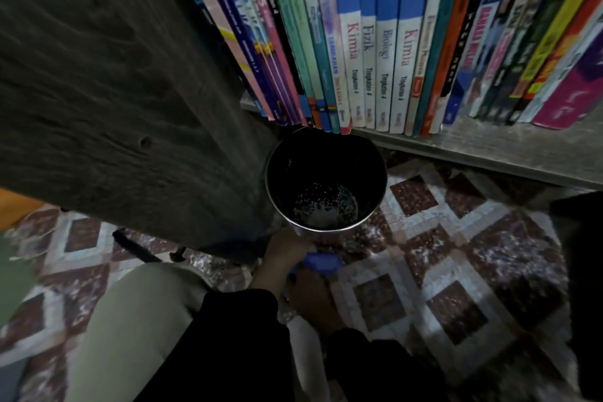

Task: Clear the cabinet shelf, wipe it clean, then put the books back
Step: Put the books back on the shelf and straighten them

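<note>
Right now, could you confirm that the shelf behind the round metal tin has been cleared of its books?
Not cleared: the head view shows the books standing in a full row on the shelf behind the round metal tin.

Blk long sleeves (238, 320) both arms; pale khaki trousers (130, 320); hands (279, 256) bare.

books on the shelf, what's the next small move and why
Probably free the left hand, which grips a blue thing, and pull out the first few books. The shelf is packed with upright books, so it can't be wiped until they come off.
</note>
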